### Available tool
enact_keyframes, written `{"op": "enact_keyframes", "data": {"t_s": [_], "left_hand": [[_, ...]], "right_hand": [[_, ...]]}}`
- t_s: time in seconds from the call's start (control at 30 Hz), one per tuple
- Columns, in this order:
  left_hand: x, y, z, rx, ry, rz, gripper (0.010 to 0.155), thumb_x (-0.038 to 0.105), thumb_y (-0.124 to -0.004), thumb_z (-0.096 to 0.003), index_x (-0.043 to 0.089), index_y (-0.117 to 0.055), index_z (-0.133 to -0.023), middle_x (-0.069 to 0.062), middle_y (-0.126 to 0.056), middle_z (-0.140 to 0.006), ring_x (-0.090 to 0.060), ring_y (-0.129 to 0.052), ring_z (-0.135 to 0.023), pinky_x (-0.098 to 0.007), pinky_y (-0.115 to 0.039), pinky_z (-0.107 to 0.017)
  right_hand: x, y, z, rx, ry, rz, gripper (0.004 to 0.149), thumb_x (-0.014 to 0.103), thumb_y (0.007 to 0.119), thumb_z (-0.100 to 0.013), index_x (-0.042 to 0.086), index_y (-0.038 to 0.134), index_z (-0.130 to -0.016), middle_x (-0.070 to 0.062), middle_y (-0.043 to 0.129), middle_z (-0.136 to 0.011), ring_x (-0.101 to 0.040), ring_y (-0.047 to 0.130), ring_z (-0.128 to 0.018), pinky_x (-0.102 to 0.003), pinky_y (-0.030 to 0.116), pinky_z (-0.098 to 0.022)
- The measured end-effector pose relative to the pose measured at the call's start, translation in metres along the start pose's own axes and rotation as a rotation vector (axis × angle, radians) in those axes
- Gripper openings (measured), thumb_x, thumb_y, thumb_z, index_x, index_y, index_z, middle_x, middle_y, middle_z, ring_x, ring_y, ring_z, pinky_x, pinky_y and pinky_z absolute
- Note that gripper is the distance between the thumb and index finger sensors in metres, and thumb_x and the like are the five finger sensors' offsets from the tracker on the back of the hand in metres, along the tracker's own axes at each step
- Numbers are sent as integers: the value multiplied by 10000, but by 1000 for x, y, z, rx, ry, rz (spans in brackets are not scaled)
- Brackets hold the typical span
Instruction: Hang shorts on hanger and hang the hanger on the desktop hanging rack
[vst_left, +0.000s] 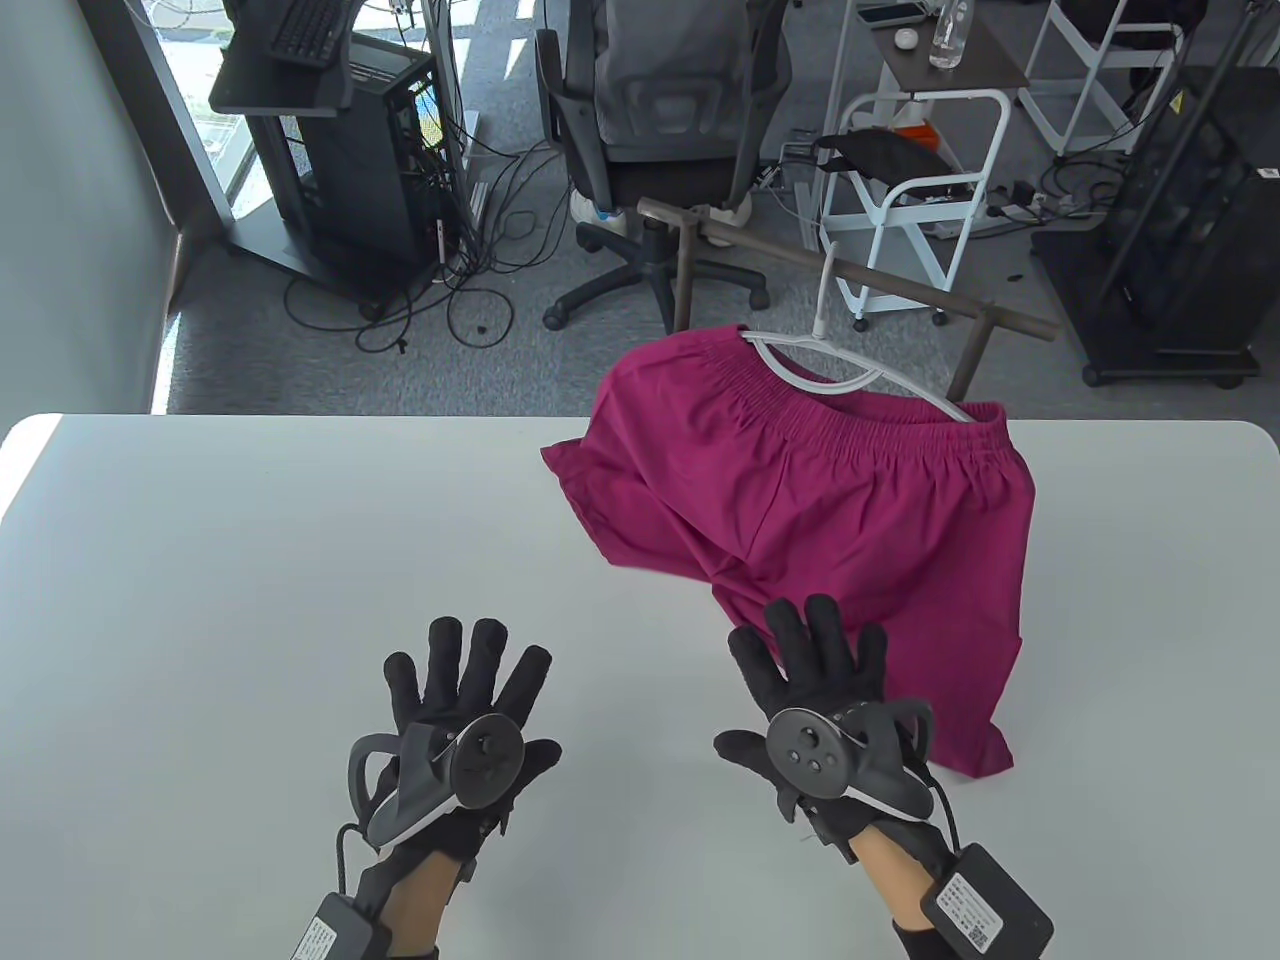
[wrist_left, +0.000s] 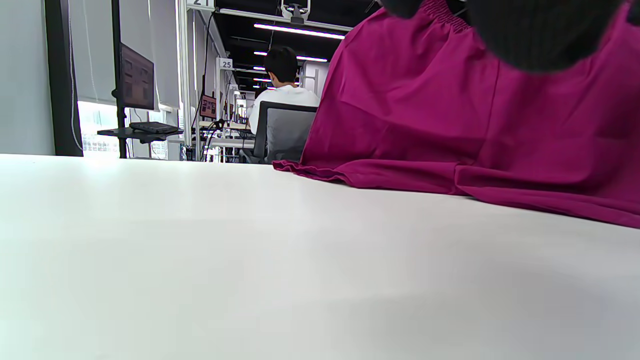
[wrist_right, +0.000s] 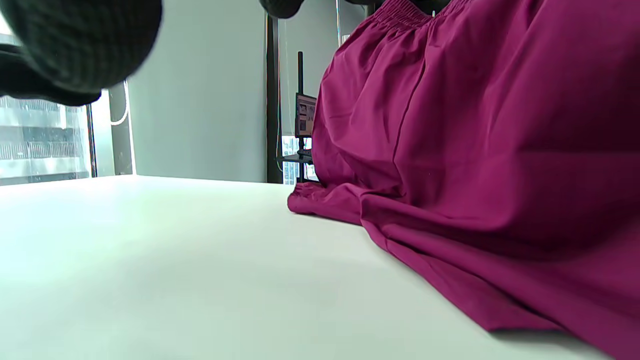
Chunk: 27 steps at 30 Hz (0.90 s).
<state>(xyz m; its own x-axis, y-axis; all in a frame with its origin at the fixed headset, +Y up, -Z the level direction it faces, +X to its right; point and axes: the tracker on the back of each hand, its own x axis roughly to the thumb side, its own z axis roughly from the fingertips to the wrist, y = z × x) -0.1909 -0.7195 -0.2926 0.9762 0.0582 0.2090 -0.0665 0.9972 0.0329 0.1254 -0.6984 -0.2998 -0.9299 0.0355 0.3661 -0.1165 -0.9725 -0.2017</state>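
**Shorts on the hanger, both hands free**

Shorts (vst_left: 820, 510) in magenta hang from the white hanger (vst_left: 845, 375), hooked over the brown rack (vst_left: 850, 270), with the legs pooling on the white bench (vst_left: 250, 560). Left hand (vst_left: 460, 720) hovers flat, fingers spread, holding nothing. Right hand (vst_left: 830, 710) is likewise spread, fingertips at the fabric's lower edge.

Shorts (vst_left: 820, 500) on hanger (vst_left: 850, 375) on rack (vst_left: 850, 270) at table (vst_left: 250, 560) far-right edge, hems on tabletop.
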Motion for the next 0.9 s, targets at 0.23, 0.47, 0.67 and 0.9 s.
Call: {"op": "enact_keyframes", "data": {"t_s": [0.23, 0.47, 0.67, 0.9], "left_hand": [[-11, -8, -1, -54, 50, 10, 906, 707, -719, -356, 439, -298, -1111, -19, -35, -1162, -433, -13, -1088, -732, -115, -680], [-15, -12, 0, -79, 65, 25, 913, 711, -714, -350, 436, -289, -1110, -13, -11, -1152, -416, 7, -1086, -728, -104, -680], [-18, -13, 1, -98, 68, 33, 916, 715, -711, -346, 444, -277, -1106, 9, 22, -1138, -396, 33, -1083, -720, -84, -678], [-20, -12, 2, -102, 78, 40, 924, 721, -703, -338, 439, -275, -1108, 18, 35, -1132, -379, 42, -1083, -714, -71, -680]], "right_hand": [[-5, 16, -1, 62, 23, 59, 1041, 732, 749, -313, 261, 268, -1107, -144, 180, -1166, -515, 165, -1017, -852, 278, -634], [-14, 19, 0, 101, 50, 81, 1084, 749, 737, -302, 237, 203, -1093, -150, 121, -1150, -521, 130, -1005, -863, 204, -601], [-18, 21, -2, 122, 65, 72, 1099, 758, 734, -296, 228, 184, -1087, -154, 96, -1142, -522, 107, -996, -866, 195, -591], [-16, 22, -2, 164, 58, 73, 1142, 761, 755, -281, 211, 148, -1077, -167, 34, -1119, -550, 110, -983, -873, 184, -575]]}}
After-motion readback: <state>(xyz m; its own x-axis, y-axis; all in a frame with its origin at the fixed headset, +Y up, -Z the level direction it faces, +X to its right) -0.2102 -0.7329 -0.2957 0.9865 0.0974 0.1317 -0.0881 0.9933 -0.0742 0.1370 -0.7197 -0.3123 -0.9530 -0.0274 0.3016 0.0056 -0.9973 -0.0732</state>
